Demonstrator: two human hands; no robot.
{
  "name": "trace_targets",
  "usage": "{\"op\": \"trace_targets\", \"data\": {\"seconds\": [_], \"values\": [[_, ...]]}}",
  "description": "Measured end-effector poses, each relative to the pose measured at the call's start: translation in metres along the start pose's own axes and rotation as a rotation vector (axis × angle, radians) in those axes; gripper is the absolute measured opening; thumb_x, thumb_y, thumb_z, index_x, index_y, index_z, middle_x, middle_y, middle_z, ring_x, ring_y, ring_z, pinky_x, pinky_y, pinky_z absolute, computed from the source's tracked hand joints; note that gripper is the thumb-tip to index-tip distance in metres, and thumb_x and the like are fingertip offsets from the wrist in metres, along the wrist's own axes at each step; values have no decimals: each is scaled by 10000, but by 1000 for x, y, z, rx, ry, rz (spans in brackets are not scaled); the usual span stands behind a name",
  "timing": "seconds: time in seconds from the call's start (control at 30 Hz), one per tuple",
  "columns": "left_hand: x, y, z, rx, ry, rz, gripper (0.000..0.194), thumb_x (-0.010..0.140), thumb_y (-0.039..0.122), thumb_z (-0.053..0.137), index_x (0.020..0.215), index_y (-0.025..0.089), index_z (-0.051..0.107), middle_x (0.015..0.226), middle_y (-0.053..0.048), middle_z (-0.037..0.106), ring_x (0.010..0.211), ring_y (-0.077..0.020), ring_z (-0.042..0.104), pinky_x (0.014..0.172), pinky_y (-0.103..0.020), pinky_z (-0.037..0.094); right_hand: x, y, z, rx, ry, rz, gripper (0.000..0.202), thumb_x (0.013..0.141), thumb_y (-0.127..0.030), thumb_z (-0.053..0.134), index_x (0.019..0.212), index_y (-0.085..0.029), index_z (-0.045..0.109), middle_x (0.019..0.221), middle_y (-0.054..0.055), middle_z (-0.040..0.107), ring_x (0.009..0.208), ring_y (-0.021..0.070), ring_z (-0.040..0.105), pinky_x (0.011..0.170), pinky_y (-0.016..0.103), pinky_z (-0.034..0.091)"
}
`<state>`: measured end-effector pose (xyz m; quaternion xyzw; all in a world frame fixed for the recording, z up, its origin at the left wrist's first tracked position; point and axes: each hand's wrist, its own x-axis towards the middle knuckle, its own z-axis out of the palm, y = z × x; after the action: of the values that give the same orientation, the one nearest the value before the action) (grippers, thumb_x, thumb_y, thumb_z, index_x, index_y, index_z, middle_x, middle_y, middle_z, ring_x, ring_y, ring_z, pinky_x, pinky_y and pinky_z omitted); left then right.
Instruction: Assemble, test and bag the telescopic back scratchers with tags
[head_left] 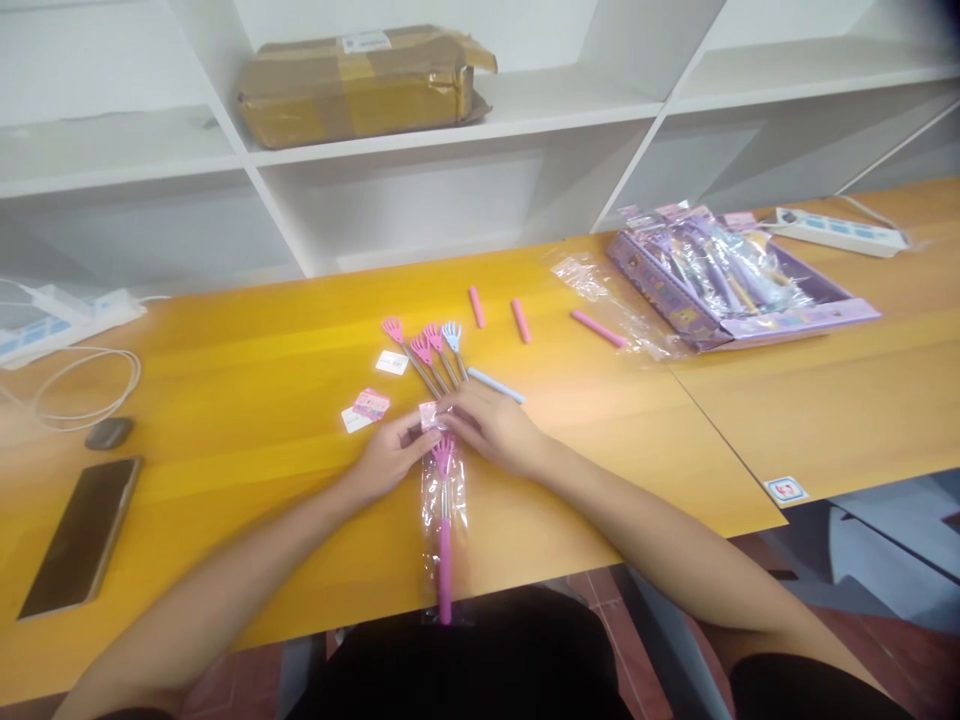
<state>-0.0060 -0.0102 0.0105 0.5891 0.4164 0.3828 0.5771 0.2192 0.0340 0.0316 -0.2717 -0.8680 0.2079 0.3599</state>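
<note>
A clear plastic bag (460,510) holding a pink hand-shaped back scratcher (445,560) lies near the table's front edge, its handle pointing toward me. My left hand (394,452) pinches the left side of the bag's top, at a small pink card (429,416). On the right side of the same bag top, my right hand (491,425) has its fingers closed. Just beyond my hands lie several metal-stemmed scratcher heads, pink (421,348) and light blue (452,336). A light blue handle (496,385) rests beside my right hand.
Pink handles (520,320) and a purple display box (667,290) of bagged items lie to the right. Small cards (371,403) sit left of my hands. A phone (81,535), black case (109,432) and power strip (67,322) are far left. Shelves (450,140) stand behind.
</note>
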Motion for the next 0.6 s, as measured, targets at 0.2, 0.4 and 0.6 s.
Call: {"op": "trace_targets", "data": {"seconds": [0.2, 0.4, 0.6], "values": [[0, 0, -1, 17, -3, 27, 376, 1018, 452, 694, 1289, 199, 755, 1169, -83, 773, 1059, -238, 686, 968, -346, 529, 0, -3, 6, 22, 85, 30, 82, 1065, -299, 672, 1089, -220, 668, 803, -10, 586, 731, 155, 562, 677, 285, 446], [-1, 2, -3, 121, 38, 24, 385, 1027, 510, 666, 1149, 159, 770, 985, -49, 747, 872, -188, 645, 815, -292, 515, -1, -10, 9, 81, 136, 44, 83, 1031, -260, 705, 1084, -228, 650, 836, -10, 563, 712, 144, 527, 659, 275, 431], [-3, 5, -2, 168, 68, 54, 429, 1048, 540, 620, 1207, 174, 779, 959, -52, 754, 844, -187, 662, 782, -281, 516, -3, -15, 17, 261, 200, 273, 395, 938, -283, 784, 1263, -240, 564, 889, -20, 572, 661, 131, 530, 617, 272, 451]]}}
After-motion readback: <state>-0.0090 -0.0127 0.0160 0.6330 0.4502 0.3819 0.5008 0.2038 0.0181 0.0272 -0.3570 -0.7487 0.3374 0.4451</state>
